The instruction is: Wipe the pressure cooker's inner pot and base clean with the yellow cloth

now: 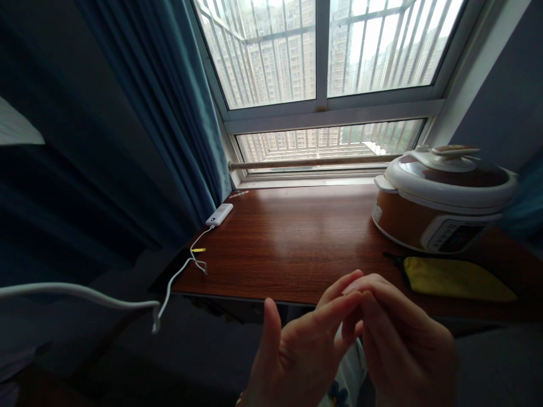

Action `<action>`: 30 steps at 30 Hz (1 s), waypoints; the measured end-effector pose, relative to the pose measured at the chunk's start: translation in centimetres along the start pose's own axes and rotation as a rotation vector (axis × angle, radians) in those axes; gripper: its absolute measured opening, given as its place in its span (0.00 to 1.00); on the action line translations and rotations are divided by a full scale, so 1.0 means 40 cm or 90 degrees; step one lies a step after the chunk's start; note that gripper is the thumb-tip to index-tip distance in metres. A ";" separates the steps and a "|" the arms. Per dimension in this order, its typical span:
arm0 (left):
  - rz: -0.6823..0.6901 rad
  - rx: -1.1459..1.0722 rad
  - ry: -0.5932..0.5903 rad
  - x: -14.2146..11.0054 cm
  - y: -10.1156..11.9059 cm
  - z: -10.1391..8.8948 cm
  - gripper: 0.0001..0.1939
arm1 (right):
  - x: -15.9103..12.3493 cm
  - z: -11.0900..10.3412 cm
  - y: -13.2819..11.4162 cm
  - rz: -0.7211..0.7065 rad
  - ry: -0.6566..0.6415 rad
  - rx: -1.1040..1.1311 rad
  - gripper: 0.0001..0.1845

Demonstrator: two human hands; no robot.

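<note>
Both my hands are raised in front of the near edge of a brown wooden desk (pixel 297 237). My left hand (pixel 297 350) has its thumb up and its fingers stretched to the right, apart from the thumb. My right hand (pixel 403 345) shows its back, with its fingers curled over the left fingertips. The fingertips of both hands touch at the desk's edge. Anything between them is hidden. Below the hands a bit of white patterned cloth (pixel 345 379) shows.
A white and orange electric cooker (pixel 441 198) stands at the desk's right, with a yellow pouch (pixel 458 278) in front of it. At the left corner lies a white power bank (pixel 219 215) whose white cable (pixel 178 277) hangs off the edge. A blue curtain (pixel 169 102) hangs left of the barred window (pixel 322 51).
</note>
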State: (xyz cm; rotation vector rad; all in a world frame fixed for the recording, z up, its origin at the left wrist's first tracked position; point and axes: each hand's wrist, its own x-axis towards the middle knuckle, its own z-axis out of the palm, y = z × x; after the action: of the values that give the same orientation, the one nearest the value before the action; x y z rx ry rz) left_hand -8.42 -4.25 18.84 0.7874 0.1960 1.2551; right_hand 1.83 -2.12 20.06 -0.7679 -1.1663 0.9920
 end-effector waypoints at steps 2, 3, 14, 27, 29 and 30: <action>-0.010 -0.006 -0.006 0.006 0.006 -0.005 0.43 | 0.007 -0.001 0.010 0.022 0.007 0.021 0.07; -0.019 -0.004 -0.009 0.010 0.010 -0.008 0.43 | 0.011 -0.001 0.016 0.028 0.015 0.036 0.07; -0.002 0.131 -0.012 0.048 0.030 -0.007 0.42 | 0.029 -0.011 0.051 0.008 0.158 0.026 0.06; 0.014 0.447 0.069 0.050 0.039 0.004 0.37 | 0.032 -0.005 0.075 -0.069 0.262 -0.044 0.04; 0.068 0.567 0.124 0.046 0.043 0.007 0.30 | 0.022 0.002 0.057 -0.126 0.249 -0.056 0.04; 0.111 0.616 0.155 0.045 0.043 0.007 0.26 | 0.016 0.004 0.045 -0.146 0.220 -0.058 0.04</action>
State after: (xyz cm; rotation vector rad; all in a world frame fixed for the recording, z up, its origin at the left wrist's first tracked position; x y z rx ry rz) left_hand -9.00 -2.61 20.64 1.4913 0.9987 1.4074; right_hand 1.31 -0.85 18.72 -0.8202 -0.9767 0.5902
